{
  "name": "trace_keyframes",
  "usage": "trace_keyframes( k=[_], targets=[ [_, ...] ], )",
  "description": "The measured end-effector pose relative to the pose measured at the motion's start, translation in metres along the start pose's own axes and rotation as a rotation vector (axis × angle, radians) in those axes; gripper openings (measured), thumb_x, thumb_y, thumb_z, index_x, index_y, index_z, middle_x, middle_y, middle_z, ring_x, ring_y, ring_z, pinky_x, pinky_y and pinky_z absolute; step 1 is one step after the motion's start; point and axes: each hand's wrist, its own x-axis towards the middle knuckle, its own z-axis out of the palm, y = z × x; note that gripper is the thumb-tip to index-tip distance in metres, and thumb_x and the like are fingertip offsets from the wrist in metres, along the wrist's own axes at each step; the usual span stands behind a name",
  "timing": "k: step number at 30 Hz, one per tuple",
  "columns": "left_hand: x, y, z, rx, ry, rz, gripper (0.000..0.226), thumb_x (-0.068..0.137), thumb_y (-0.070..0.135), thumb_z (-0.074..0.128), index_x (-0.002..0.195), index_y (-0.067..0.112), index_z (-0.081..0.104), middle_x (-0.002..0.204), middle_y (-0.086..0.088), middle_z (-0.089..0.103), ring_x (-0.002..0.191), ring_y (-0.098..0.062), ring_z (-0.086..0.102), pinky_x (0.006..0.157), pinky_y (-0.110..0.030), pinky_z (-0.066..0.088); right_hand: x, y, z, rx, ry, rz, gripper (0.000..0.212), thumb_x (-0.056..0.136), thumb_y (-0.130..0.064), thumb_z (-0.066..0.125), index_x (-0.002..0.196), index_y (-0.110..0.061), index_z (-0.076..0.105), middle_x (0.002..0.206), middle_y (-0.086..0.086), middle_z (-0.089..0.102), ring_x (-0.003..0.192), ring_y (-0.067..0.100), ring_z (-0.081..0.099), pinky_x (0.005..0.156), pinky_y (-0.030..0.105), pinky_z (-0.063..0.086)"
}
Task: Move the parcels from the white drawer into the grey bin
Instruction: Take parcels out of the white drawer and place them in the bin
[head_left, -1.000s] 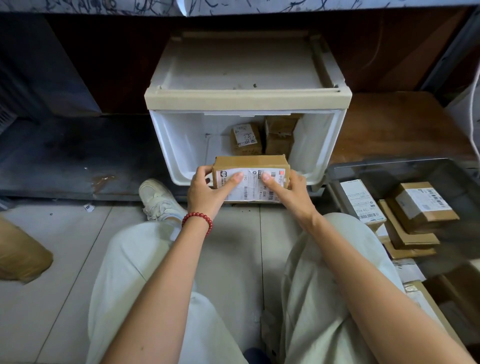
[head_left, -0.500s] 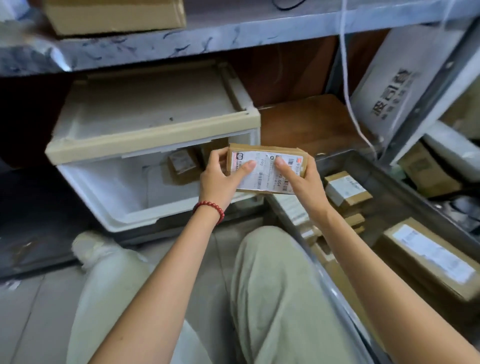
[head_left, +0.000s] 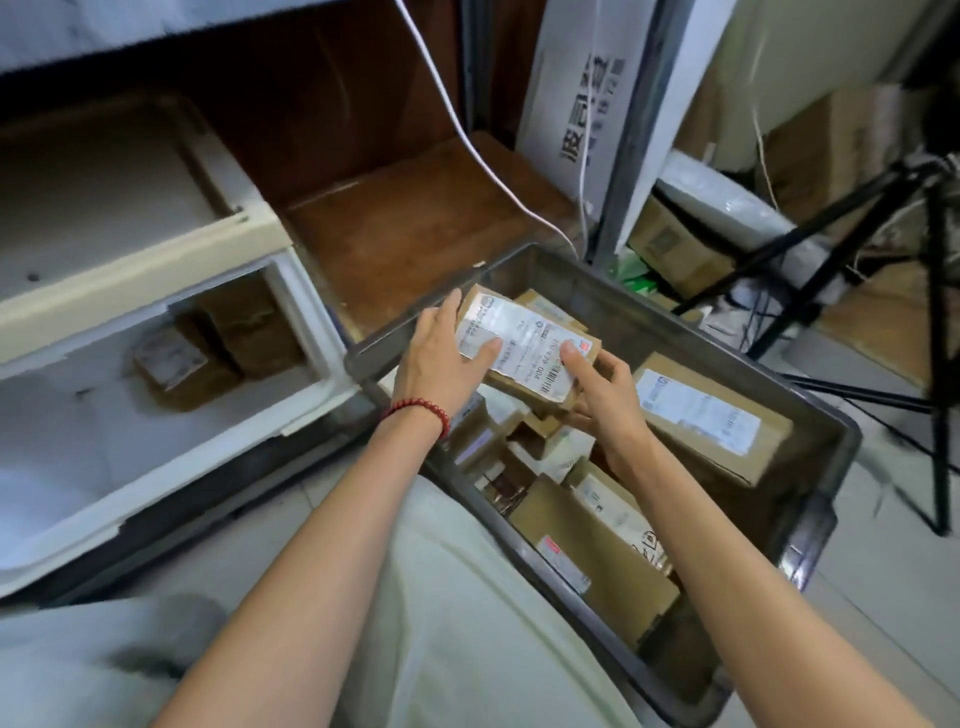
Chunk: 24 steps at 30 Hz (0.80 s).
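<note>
I hold a flat brown parcel (head_left: 524, 349) with a white shipping label in both hands, over the far left part of the grey bin (head_left: 810, 415). My left hand (head_left: 439, 364), with a red bead bracelet on its wrist, grips the parcel's left end. My right hand (head_left: 602, 389) grips its near right corner. Inside the bin lie several brown parcels, among them a large one (head_left: 711, 415) at the right. The white drawer (head_left: 311, 312) stands open at the left, with two small brown parcels (head_left: 176, 364) at its back.
A dark wooden shelf board (head_left: 405, 228) lies behind the bin, crossed by a white cable (head_left: 467, 145). A black tripod (head_left: 935, 364) stands at the right, next to a metal rack post (head_left: 639, 130) and cardboard boxes. My pale trouser legs (head_left: 467, 623) fill the foreground.
Both hands have carried the parcel from the drawer front rightward to a spot over the bin. My view has swung right with it, and the drawer now lies at the left.
</note>
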Motion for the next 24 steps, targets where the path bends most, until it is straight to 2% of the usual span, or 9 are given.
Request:
trace_keyframes(
  k=[3,7,11,14,18,24],
  targets=[
    [0.020,0.003,0.014,0.003,-0.053,0.028,0.065,0.087,0.041,0.064,0.142,0.022,0.035,0.137,-0.004,0.039,0.114,-0.017,0.051,0.083,-0.022,0.040,0.011,0.007,-0.007,0.021,-0.002,0.033,0.052,0.095,-0.036,0.057,0.137,-0.010,0.044,0.114,0.006,0.069,0.105,0.027,0.066,0.097,0.049,0.050],
    [0.044,-0.005,0.030,0.059,-0.154,0.052,0.057,0.089,0.038,0.062,0.139,0.024,0.040,0.134,-0.001,0.040,0.115,-0.017,0.048,0.080,-0.015,0.035,0.025,0.021,-0.006,0.072,0.038,0.105,0.060,0.092,-0.031,0.062,0.142,-0.018,0.030,0.119,0.002,0.066,0.105,0.019,0.066,0.095,0.044,0.052],
    [0.060,-0.019,0.045,0.190,-0.279,0.060,0.060,0.091,0.041,0.058,0.144,0.029,0.034,0.145,-0.001,0.036,0.125,-0.023,0.044,0.091,-0.030,0.037,0.037,0.040,0.001,0.093,0.042,0.202,0.067,0.091,-0.032,0.064,0.144,-0.020,0.024,0.120,0.002,0.066,0.108,0.021,0.064,0.096,0.044,0.051],
    [0.064,-0.033,0.054,0.393,-0.317,0.083,0.060,0.090,0.049,0.052,0.144,0.030,0.035,0.147,0.000,0.035,0.128,-0.027,0.041,0.100,-0.045,0.039,0.046,0.053,0.009,0.101,0.050,0.260,0.066,0.093,-0.031,0.062,0.145,-0.020,0.022,0.120,0.003,0.066,0.109,0.020,0.064,0.097,0.044,0.051],
    [0.065,-0.050,0.067,0.682,-0.288,0.156,0.063,0.086,0.063,0.046,0.139,0.029,0.041,0.144,0.000,0.039,0.129,-0.027,0.038,0.102,-0.046,0.032,0.058,0.067,0.023,0.124,0.081,0.325,0.069,0.095,-0.027,0.058,0.148,-0.021,0.014,0.133,0.006,0.058,0.113,0.021,0.061,0.098,0.043,0.051],
    [0.073,-0.060,0.083,0.786,-0.305,0.183,0.063,0.085,0.068,0.042,0.133,0.028,0.047,0.138,-0.001,0.049,0.127,-0.027,0.041,0.105,-0.052,0.024,0.083,0.076,0.046,0.119,0.157,0.363,0.062,0.094,-0.028,0.060,0.138,-0.024,0.017,0.131,0.009,0.055,0.115,0.026,0.059,0.098,0.045,0.051]
  ],
)
